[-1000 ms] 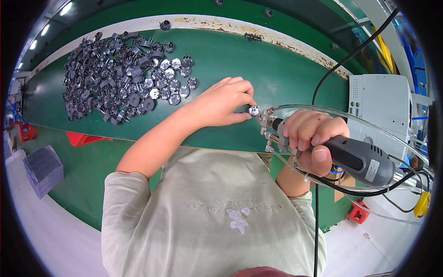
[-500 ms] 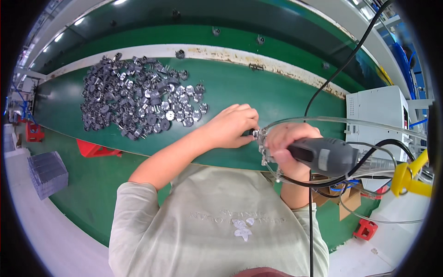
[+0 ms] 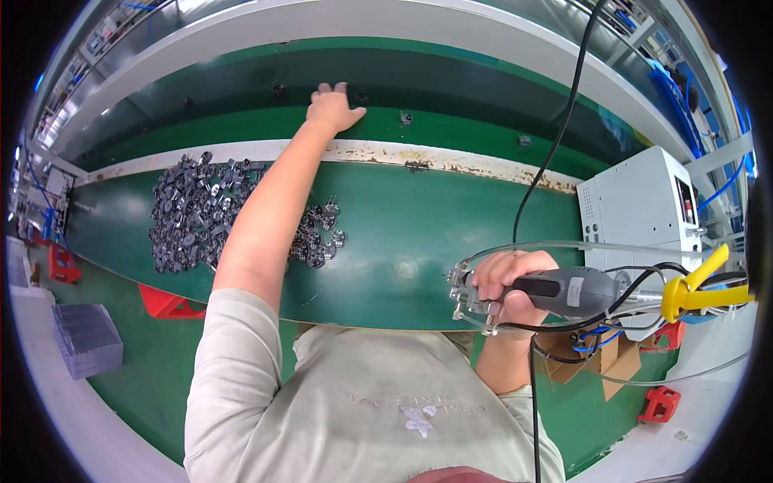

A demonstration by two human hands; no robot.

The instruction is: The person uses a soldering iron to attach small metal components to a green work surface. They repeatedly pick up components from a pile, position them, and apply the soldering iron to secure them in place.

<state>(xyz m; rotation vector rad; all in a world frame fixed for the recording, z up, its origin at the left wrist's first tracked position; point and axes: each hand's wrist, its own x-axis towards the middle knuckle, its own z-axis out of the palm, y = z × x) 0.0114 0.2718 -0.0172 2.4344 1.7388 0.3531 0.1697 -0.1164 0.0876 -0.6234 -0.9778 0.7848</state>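
My left hand reaches over the green conveyor belt beyond the bench, its fingers spread and nothing visible in its grasp. A small dark round part lies on the belt just right of it. My right hand is wrapped around a grey electric screwdriver, held low over the bench's near right. A clear feed tube and black cables run to this tool, and its metal-and-clear tip points left. A heap of dark parts with shiny metal faces covers the bench's left side, partly hidden by my left forearm.
A scuffed white ledge separates the green bench from the belt, where more parts lie. At right stand a white machine box and a yellow holder. A black cable hangs across the bench.
My left hand has left the screwdriver's tip and stretched forward and left onto the belt, its fingers opening. My right hand keeps hold of the screwdriver. The view has shifted a little.
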